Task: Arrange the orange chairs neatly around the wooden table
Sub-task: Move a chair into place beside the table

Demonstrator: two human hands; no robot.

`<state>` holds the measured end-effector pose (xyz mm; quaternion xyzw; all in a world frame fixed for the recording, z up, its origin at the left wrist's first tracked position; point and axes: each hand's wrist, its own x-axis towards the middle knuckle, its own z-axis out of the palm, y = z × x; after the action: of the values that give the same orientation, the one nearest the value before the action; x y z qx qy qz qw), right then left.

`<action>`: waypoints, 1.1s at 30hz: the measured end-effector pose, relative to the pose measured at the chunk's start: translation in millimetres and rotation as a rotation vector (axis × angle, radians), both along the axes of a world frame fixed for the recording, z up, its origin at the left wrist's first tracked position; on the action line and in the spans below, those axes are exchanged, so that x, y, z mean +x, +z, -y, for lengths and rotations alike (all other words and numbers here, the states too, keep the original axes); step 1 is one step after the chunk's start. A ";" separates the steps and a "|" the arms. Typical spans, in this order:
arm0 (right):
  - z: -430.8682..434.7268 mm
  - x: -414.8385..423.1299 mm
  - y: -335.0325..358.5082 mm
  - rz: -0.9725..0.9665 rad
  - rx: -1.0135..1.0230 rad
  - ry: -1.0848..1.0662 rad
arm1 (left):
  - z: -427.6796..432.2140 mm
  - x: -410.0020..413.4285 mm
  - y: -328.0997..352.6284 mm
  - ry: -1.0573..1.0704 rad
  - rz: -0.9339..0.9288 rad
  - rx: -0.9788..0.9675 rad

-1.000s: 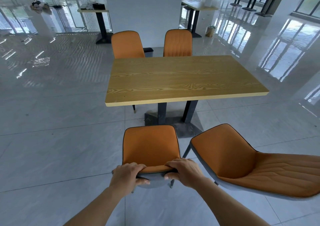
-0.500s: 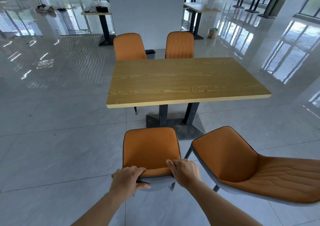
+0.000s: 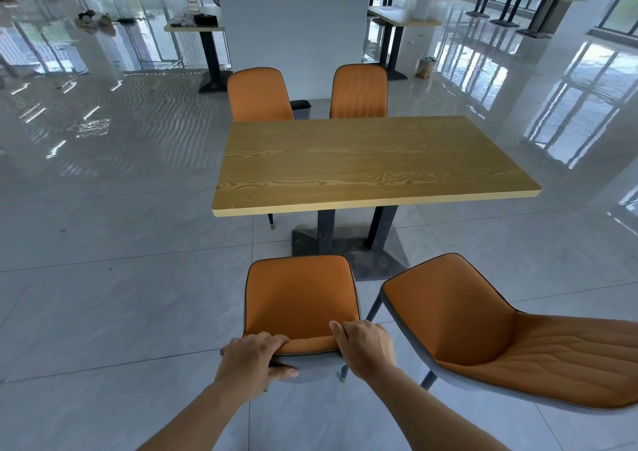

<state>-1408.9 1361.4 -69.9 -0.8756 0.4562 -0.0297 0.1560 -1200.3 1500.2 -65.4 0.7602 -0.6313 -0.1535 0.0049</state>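
A wooden table [image 3: 373, 164] on a dark pedestal stands in the middle of a tiled floor. Two orange chairs sit at its far side, one on the left [image 3: 259, 95] and one on the right [image 3: 359, 92]. Directly in front of me is a third orange chair [image 3: 300, 298], facing the table with a gap between them. My left hand [image 3: 253, 361] and my right hand [image 3: 366, 345] both grip the top of its backrest. A fourth orange chair [image 3: 493, 343] stands at the near right, turned sideways, close beside the held one.
A wide white pillar [image 3: 293, 25] rises behind the table, with a small dark bin [image 3: 302, 107] at its foot. Other tables [image 3: 195, 29] stand at the back left and back right. The glossy tiled floor [image 3: 114, 278] stretches out on the left.
The held chair and the table appear slightly lower in view, and my right hand's grip has shifted along the backrest's top. The other chairs have not moved.
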 end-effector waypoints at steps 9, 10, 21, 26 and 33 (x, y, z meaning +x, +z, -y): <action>9.1 0.5 4.2 0.023 0.087 0.007 | 5.0 -3.9 9.2 0.084 -0.057 0.076; 10.0 0.8 6.0 0.038 0.111 -0.001 | 6.0 -6.5 11.1 0.117 -0.064 0.094; -7.0 -11.3 26.3 0.133 0.077 -0.070 | 19.0 -29.6 23.4 0.123 0.064 -0.140; -7.1 -39.3 49.8 0.172 0.025 -0.195 | 39.9 -49.4 44.2 0.005 0.048 -0.227; 11.6 -111.8 79.8 0.100 -0.129 -0.211 | 69.9 -102.0 68.8 -0.165 0.065 -0.344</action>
<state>-1520.7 1349.8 9.9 -0.8282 0.5347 -0.1190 0.1182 -1302.4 1430.3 3.4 0.6984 -0.7082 -0.0185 0.1016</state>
